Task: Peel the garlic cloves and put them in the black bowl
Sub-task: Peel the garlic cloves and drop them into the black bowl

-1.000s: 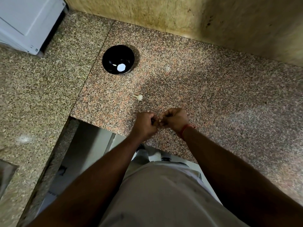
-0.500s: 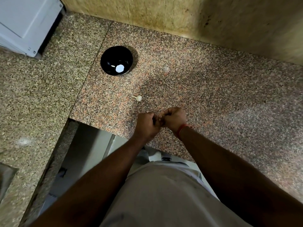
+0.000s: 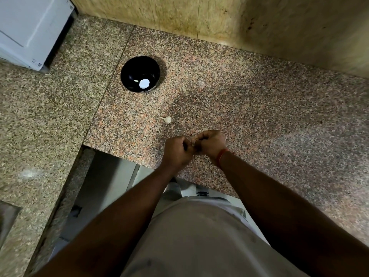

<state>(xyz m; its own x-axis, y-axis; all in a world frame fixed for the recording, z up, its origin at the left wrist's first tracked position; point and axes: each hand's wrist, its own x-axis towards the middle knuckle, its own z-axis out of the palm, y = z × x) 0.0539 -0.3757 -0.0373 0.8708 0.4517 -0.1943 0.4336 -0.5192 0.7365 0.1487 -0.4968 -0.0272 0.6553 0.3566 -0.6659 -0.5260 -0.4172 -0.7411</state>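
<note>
Two hands are meeting knuckle to knuckle over the near edge of the tabletop (image 3: 259,120). Fingers (image 3: 201,137) of the right hand (image 3: 211,145) are curling tight, and those of the left hand (image 3: 176,149) are curling the same way; both are pinching at one small pale scrap showing in the gap between them, most likely a clove (image 3: 193,144) with its skin coming away. Too little of it is showing to say how much skin is left.

Handling, as a judgement: a clove is being light and firm, not fragile, but small enough to squirt out of a pinch once the papery skin is loosening and the bare flesh is turning slick. Best hold is looking like thumb and forefinger across the fat middle, with the other hand's nails working at the pointed tip or the root end, where skin is lifting most easily.

Outward from the hands, a second clove (image 3: 167,119), unpeeled by the look of its tail, is lying alone on the stone, between the hands and the bowl (image 3: 127,76). The bowl is sitting well apart, farther back and left, with a bright round glint inside; whether that is reflecting light or something lying in it, I cannot tell.

A red thread (image 3: 222,156) is circling the right wrist. A white appliance (image 3: 30,31) is standing at far left. No writing or brand is reading legibly anywhere.
</note>
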